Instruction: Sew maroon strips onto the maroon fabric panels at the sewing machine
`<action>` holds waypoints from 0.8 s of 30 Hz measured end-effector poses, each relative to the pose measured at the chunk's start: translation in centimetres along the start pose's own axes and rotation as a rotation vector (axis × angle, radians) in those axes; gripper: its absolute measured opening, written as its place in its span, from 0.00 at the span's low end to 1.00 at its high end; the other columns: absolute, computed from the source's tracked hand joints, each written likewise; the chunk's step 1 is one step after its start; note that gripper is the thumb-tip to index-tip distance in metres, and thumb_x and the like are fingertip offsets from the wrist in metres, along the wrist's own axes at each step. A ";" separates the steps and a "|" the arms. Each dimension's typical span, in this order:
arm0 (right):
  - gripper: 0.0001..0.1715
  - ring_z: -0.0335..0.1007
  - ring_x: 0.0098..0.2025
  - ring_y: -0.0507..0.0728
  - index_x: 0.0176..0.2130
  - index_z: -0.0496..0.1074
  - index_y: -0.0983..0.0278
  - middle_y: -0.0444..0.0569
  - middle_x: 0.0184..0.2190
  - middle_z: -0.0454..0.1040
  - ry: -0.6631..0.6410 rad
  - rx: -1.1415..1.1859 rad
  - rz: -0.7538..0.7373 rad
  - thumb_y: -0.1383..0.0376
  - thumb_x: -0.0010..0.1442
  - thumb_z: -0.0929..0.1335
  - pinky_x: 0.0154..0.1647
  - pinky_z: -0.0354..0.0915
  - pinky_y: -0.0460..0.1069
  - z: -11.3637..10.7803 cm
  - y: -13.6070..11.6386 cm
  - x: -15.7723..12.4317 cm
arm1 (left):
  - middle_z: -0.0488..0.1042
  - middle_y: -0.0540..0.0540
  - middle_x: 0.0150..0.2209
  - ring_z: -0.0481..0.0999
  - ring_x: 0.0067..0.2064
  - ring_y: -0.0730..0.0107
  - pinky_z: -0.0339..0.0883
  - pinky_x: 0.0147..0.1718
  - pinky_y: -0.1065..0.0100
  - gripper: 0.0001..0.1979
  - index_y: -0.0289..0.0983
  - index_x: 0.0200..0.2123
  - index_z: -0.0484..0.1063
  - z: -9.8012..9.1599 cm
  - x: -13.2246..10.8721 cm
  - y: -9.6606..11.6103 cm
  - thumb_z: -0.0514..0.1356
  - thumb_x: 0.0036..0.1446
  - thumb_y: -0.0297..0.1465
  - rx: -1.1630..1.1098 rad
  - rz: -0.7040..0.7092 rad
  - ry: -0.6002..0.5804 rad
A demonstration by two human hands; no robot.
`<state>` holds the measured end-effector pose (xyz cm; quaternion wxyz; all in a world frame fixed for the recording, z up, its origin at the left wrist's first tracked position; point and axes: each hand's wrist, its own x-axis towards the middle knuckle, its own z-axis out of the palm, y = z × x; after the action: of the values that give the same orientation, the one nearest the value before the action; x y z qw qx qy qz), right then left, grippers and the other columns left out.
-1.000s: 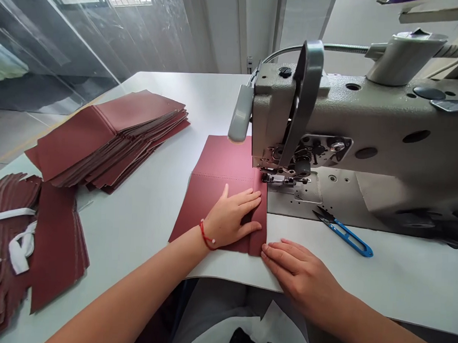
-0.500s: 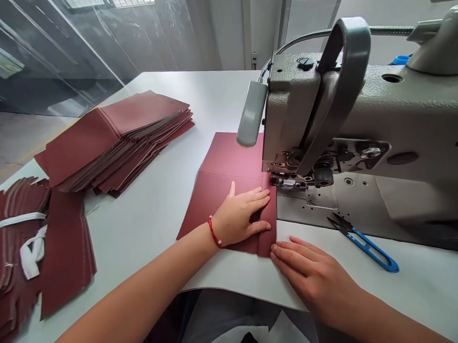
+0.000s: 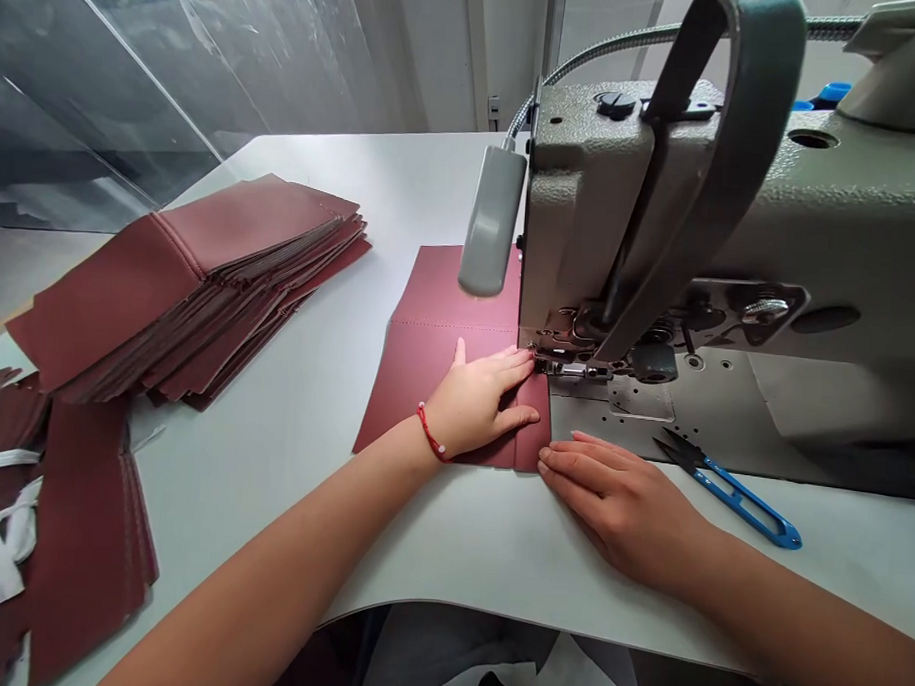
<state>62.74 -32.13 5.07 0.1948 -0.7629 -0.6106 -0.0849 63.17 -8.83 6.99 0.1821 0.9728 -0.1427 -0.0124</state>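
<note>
A dark red leather piece (image 3: 419,367) lies flat on the white table, its folded right edge running under the presser foot (image 3: 569,367) of a grey sewing machine (image 3: 702,221). My left hand (image 3: 477,404) lies flat on the piece with fingers stretched toward the foot; a red cord is round the wrist. My right hand (image 3: 617,499) rests flat on the table, fingertips touching the piece's near right corner.
A tall stack of the same red pieces (image 3: 197,274) sits at the left. More bundled pieces tied with white bands (image 3: 46,509) lie at the near left. Blue thread snips (image 3: 730,488) lie right of my right hand. A grey lamp (image 3: 492,219) hangs over the piece.
The piece has slid away from me under the presser foot, and both hands have moved forward with it. The camera has come closer to the machine.
</note>
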 end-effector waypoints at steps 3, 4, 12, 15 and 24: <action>0.19 0.72 0.50 0.59 0.49 0.73 0.69 0.54 0.49 0.75 -0.019 0.013 0.019 0.77 0.64 0.59 0.59 0.66 0.61 0.0 0.8 0.5 | 0.73 0.40 0.54 0.72 0.55 0.49 0.46 0.58 0.30 0.21 0.40 0.53 0.70 -0.1 0.8 -0.5 0.61 0.59 0.42 0.018 0.005 0.022; 0.19 0.72 0.50 0.59 0.49 0.72 0.69 0.53 0.49 0.75 -0.023 0.018 0.025 0.77 0.64 0.59 0.59 0.66 0.62 0.1 1.1 0.6 | 0.75 0.40 0.52 0.72 0.53 0.49 0.48 0.57 0.30 0.20 0.40 0.51 0.72 -0.1 1.1 -0.7 0.61 0.59 0.43 0.025 0.003 0.030; 0.19 0.73 0.49 0.59 0.50 0.72 0.68 0.53 0.48 0.75 0.008 0.050 0.041 0.75 0.66 0.59 0.58 0.66 0.61 0.4 1.8 0.9 | 0.76 0.42 0.36 0.73 0.40 0.60 0.68 0.45 0.54 0.11 0.36 0.32 0.75 0.7 0.1 -0.1 0.55 0.63 0.34 0.002 0.291 0.125; 0.19 0.71 0.52 0.60 0.52 0.72 0.67 0.53 0.50 0.74 0.013 0.117 0.055 0.74 0.66 0.60 0.59 0.66 0.61 0.3 1.9 0.7 | 0.75 0.42 0.33 0.74 0.36 0.66 0.70 0.38 0.64 0.13 0.36 0.31 0.75 1.7 -1.3 0.1 0.53 0.65 0.32 -0.116 0.425 0.166; 0.16 0.71 0.49 0.57 0.53 0.72 0.61 0.50 0.49 0.74 0.055 0.280 0.222 0.68 0.68 0.62 0.51 0.69 0.55 -0.1 2.0 0.5 | 0.79 0.46 0.35 0.76 0.36 0.68 0.72 0.37 0.67 0.07 0.37 0.34 0.76 1.8 -2.1 0.2 0.58 0.62 0.31 -0.198 0.377 0.219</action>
<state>64.76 -32.13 4.99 0.3239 -0.7885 -0.5228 0.0020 60.96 -9.02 5.31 0.2901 0.9019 -0.2992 0.1134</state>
